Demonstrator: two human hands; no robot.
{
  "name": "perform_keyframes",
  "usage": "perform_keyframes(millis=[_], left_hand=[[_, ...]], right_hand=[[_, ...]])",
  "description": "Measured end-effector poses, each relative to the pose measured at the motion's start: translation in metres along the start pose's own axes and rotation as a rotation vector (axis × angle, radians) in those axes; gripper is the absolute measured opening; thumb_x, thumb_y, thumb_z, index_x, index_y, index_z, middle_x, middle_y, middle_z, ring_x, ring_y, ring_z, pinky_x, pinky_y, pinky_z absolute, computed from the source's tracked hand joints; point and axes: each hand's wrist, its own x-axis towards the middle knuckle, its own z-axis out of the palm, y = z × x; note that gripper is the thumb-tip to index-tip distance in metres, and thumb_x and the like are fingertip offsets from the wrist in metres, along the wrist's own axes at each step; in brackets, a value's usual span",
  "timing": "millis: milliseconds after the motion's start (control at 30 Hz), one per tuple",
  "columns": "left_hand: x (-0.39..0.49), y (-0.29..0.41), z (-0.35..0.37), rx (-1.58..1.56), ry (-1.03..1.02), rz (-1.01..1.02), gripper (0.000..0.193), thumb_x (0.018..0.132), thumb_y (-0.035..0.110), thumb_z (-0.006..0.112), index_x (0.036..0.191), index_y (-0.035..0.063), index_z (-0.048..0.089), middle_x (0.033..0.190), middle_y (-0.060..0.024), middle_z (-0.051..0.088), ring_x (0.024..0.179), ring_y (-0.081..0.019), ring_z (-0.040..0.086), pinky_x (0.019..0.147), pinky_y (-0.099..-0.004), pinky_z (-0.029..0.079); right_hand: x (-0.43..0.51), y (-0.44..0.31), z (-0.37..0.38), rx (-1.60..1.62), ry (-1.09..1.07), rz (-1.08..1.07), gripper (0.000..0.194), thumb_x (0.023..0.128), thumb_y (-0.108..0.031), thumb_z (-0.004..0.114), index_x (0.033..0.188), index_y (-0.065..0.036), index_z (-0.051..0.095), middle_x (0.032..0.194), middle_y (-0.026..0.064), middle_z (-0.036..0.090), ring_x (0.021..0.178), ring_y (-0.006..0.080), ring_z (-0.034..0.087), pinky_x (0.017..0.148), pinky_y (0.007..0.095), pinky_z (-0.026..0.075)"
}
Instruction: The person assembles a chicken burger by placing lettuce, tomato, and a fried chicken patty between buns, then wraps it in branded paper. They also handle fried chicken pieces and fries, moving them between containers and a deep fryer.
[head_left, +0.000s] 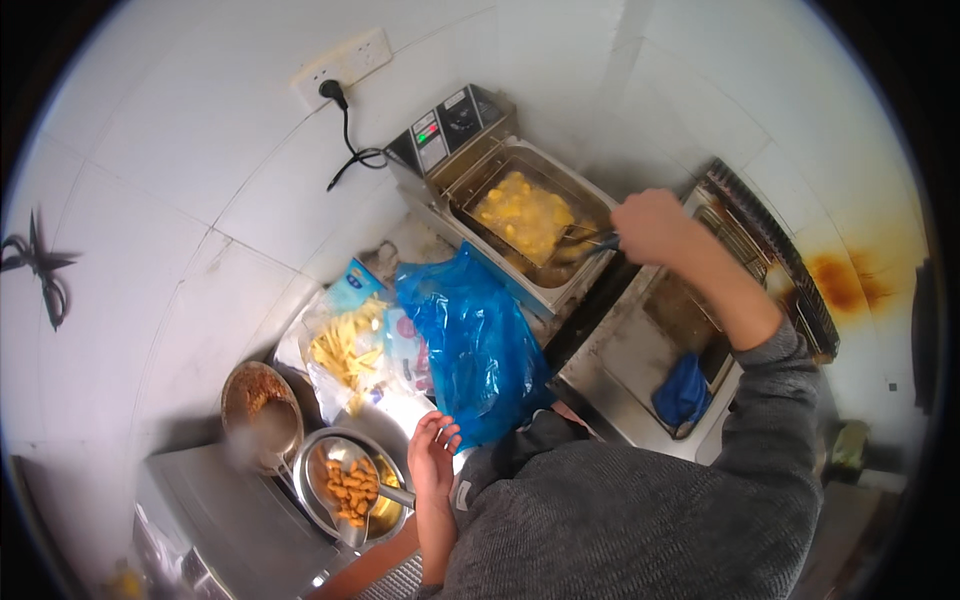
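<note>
My right hand (649, 226) is closed on the dark handle of a fryer basket (577, 234), at the right edge of an electric deep fryer (559, 294). Yellow food pieces (525, 214) lie in bubbling oil there. My left hand (436, 444) holds nothing; its fingers are apart and slightly curled, beside a blue plastic bag (480, 337). Left of that hand, a metal strainer with a handle (394, 495) holds browned fried pieces (351, 487) over a steel bowl (306, 499) with yellow oil. An opened bag of pale French fries (349, 349) lies beyond.
A stained round strainer (231, 397) stands beside a steel surface (225, 510) at the lower left. To the right is a second steel appliance (615, 360) with a blue cloth (682, 390). A black plug (331, 91) with its cord and hanging scissors (51, 281) are on the wall.
</note>
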Motion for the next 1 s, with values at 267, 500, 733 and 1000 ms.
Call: perform_keyframes(millis=[267, 500, 733, 1000], left_hand=[[0.000, -0.004, -0.001, -0.013, 0.021, 0.002, 0.025, 0.099, 0.019, 0.059, 0.120, 0.0061, 0.060, 0.107, -0.0078, 0.069, 0.096, -0.0203, 0.066, 0.084, -0.0339, 0.053], [-0.006, -0.003, 0.003, -0.004, 0.065, 0.020, 0.029, 0.096, 0.022, 0.063, 0.120, 0.0059, 0.059, 0.104, -0.0073, 0.068, 0.094, -0.0215, 0.065, 0.080, -0.0348, 0.053], [-0.001, -0.002, 0.002, 0.002, 0.053, 0.031, 0.028, 0.096, 0.022, 0.063, 0.119, 0.0067, 0.059, 0.104, -0.0069, 0.068, 0.094, -0.0221, 0.064, 0.081, -0.0354, 0.052], [0.000, -0.001, 0.002, 0.007, 0.028, 0.019, 0.025, 0.098, 0.021, 0.060, 0.119, 0.0072, 0.060, 0.105, -0.0067, 0.069, 0.094, -0.0199, 0.066, 0.081, -0.0334, 0.052]], right_hand=[[0.063, 0.025, 0.005, 0.182, -0.032, 0.232, 0.023, 0.083, -0.017, 0.066, 0.099, -0.004, 0.077, 0.105, 0.0184, 0.075, 0.099, 0.0370, 0.072, 0.082, 0.0476, 0.059], [0.101, 0.028, 0.011, 0.289, -0.215, 0.231, 0.028, 0.082, -0.014, 0.062, 0.103, -0.004, 0.077, 0.108, 0.0176, 0.075, 0.101, 0.0329, 0.073, 0.083, 0.0465, 0.059], [0.091, 0.021, 0.006, 0.262, -0.229, 0.170, 0.029, 0.081, -0.012, 0.060, 0.103, -0.004, 0.077, 0.106, 0.0178, 0.076, 0.099, 0.0332, 0.073, 0.081, 0.0451, 0.059], [0.065, 0.036, 0.002, 0.268, -0.010, 0.163, 0.023, 0.085, -0.016, 0.065, 0.100, -0.003, 0.076, 0.097, 0.0185, 0.075, 0.095, 0.0371, 0.072, 0.080, 0.0468, 0.058]])
